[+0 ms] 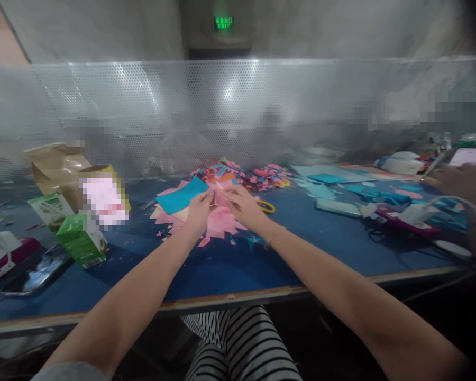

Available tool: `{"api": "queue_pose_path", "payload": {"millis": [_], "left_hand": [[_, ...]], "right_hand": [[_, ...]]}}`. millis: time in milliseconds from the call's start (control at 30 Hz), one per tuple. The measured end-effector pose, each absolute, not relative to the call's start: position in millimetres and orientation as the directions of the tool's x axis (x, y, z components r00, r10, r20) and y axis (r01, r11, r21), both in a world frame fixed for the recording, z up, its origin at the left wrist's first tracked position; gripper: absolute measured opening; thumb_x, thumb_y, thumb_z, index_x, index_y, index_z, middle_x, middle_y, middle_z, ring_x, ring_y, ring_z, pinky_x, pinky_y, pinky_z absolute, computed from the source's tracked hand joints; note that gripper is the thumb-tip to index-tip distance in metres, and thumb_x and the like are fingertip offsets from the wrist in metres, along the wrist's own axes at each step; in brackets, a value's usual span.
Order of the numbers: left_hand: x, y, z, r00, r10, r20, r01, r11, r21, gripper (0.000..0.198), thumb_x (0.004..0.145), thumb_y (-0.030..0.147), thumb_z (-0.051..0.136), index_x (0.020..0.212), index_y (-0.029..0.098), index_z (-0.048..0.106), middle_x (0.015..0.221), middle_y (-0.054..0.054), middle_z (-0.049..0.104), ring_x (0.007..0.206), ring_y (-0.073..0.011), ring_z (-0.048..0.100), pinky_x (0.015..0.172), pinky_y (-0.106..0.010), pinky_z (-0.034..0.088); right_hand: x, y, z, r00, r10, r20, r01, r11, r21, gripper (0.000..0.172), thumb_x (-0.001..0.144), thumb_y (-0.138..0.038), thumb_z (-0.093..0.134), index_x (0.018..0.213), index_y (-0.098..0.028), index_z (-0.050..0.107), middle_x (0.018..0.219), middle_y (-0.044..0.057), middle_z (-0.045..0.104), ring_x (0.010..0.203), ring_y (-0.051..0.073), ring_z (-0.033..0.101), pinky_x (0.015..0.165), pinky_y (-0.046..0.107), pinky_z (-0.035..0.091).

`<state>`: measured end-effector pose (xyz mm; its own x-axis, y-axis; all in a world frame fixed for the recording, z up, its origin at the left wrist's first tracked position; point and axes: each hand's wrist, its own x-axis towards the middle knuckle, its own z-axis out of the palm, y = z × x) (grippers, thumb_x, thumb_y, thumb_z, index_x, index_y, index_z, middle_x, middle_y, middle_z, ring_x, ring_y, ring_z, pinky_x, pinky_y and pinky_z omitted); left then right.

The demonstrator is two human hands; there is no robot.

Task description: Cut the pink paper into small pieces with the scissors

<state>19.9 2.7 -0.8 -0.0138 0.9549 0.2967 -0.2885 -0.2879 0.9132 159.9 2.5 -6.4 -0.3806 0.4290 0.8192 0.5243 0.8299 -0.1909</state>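
Observation:
Both my hands meet over a stack of coloured paper squares [174, 209] in the middle of the blue table [230, 270]. My left hand [199, 209] and my right hand [241, 203] pinch a small pink paper piece [219, 198] between their fingertips. A blue sheet [182, 194] lies on top of the stack to the left of my hands. Pink sheets and scraps [220, 225] lie under them. Yellow-handled scissors [266, 207] rest just right of my right hand.
A heap of folded coloured paper pieces [246, 174] sits behind the stack. Green cartons [81, 238], a phone [39, 272] and a brown bag [57, 166] are at the left. Blue paper [329, 177], cables and another person's hand [466, 182] are at the right. A perforated metal screen [238, 111] backs the table.

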Motion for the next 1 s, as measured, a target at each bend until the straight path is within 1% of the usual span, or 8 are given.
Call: {"api": "queue_pose_path", "payload": {"millis": [100, 200, 333, 533, 667, 800, 900, 1000], "left_hand": [[18.2, 3.9, -0.4, -0.03, 0.956, 0.291, -0.274, -0.288, 0.918, 0.025, 0.057, 0.037, 0.06, 0.065, 0.014, 0.057, 0.063, 0.0, 0.053, 0.061, -0.0077, 0.049, 0.064, -0.024, 0.043], [18.1, 3.2, 0.6, 0.004, 0.946, 0.325, -0.269, -0.312, 0.911, 0.027, 0.056, 0.036, 0.062, 0.072, 0.015, 0.06, 0.071, -0.001, 0.057, 0.066, -0.0087, 0.05, 0.065, -0.024, 0.042], [19.6, 0.8, 1.1, 0.071, 0.923, 0.379, -0.252, -0.351, 0.902, 0.032, 0.055, 0.037, 0.063, 0.079, 0.016, 0.062, 0.077, -0.003, 0.059, 0.068, -0.0097, 0.051, 0.067, -0.025, 0.041], [17.9, 7.0, -4.4, 0.006, 0.913, 0.409, -0.21, -0.399, 0.893, 0.034, 0.058, 0.037, 0.061, 0.083, 0.015, 0.062, 0.082, -0.005, 0.06, 0.07, -0.0115, 0.052, 0.064, -0.025, 0.042], [15.6, 11.6, -6.9, -0.035, 0.903, 0.428, -0.15, -0.428, 0.891, 0.031, 0.059, 0.036, 0.06, 0.082, 0.015, 0.063, 0.075, -0.004, 0.059, 0.062, -0.0098, 0.049, 0.059, -0.023, 0.041], [15.3, 12.2, -7.1, -0.063, 0.907, 0.416, -0.094, -0.42, 0.902, 0.028, 0.059, 0.035, 0.059, 0.079, 0.015, 0.063, 0.068, -0.002, 0.058, 0.058, -0.0095, 0.047, 0.056, -0.022, 0.04], [16.2, 9.3, -5.6, -0.044, 0.896, 0.442, -0.045, -0.444, 0.895, 0.025, 0.059, 0.033, 0.059, 0.075, 0.015, 0.064, 0.066, -0.001, 0.058, 0.058, -0.0098, 0.047, 0.056, -0.022, 0.039], [17.3, 4.4, -2.7, 0.018, 0.876, 0.482, 0.045, -0.483, 0.875, 0.022, 0.061, 0.032, 0.057, 0.073, 0.016, 0.064, 0.065, 0.0, 0.059, 0.059, -0.0105, 0.049, 0.057, -0.022, 0.039]], "right_hand": [[158.8, 2.7, -7.6, -0.41, 0.421, 0.809, 0.514, 0.839, -0.176, 0.041, 0.077, -0.014, 0.035, 0.116, -0.025, 0.043, 0.102, 0.009, 0.042, 0.089, 0.016, 0.046, 0.079, 0.037, 0.042], [157.2, 1.6, -7.5, -0.432, 0.422, 0.797, 0.509, 0.844, -0.171, 0.044, 0.076, -0.012, 0.036, 0.118, -0.025, 0.04, 0.103, 0.009, 0.04, 0.093, 0.018, 0.043, 0.081, 0.039, 0.04], [155.5, 1.1, -7.8, -0.439, 0.464, 0.769, 0.499, 0.838, -0.22, 0.043, 0.076, -0.013, 0.037, 0.117, -0.022, 0.04, 0.103, 0.009, 0.039, 0.093, 0.018, 0.042, 0.081, 0.038, 0.041], [155.2, -0.4, -8.9, -0.433, 0.512, 0.742, 0.479, 0.828, -0.292, 0.043, 0.075, -0.012, 0.037, 0.116, -0.022, 0.042, 0.104, 0.009, 0.037, 0.097, 0.018, 0.04, 0.081, 0.038, 0.042], [155.2, -4.5, -6.1, -0.39, 0.571, 0.723, 0.432, 0.806, -0.404, 0.037, 0.076, -0.016, 0.038, 0.112, -0.022, 0.046, 0.102, 0.008, 0.039, 0.095, 0.017, 0.043, 0.077, 0.034, 0.044], [155.6, -0.4, -5.2, -0.188, 0.68, 0.709, 0.314, 0.726, -0.612, 0.033, 0.074, -0.023, 0.044, 0.107, -0.023, 0.047, 0.103, 0.007, 0.043, 0.085, 0.014, 0.049, 0.073, 0.032, 0.046], [157.1, 7.5, -7.0, -0.116, 0.776, 0.62, 0.16, 0.631, -0.759, 0.033, 0.071, -0.027, 0.048, 0.103, -0.021, 0.047, 0.101, 0.006, 0.049, 0.082, 0.013, 0.051, 0.072, 0.03, 0.046], [158.6, 12.8, -8.2, -0.106, 0.847, 0.52, 0.031, 0.526, -0.85, 0.029, 0.068, -0.031, 0.05, 0.094, -0.018, 0.051, 0.091, 0.004, 0.054, 0.077, 0.012, 0.052, 0.07, 0.029, 0.046]]}}
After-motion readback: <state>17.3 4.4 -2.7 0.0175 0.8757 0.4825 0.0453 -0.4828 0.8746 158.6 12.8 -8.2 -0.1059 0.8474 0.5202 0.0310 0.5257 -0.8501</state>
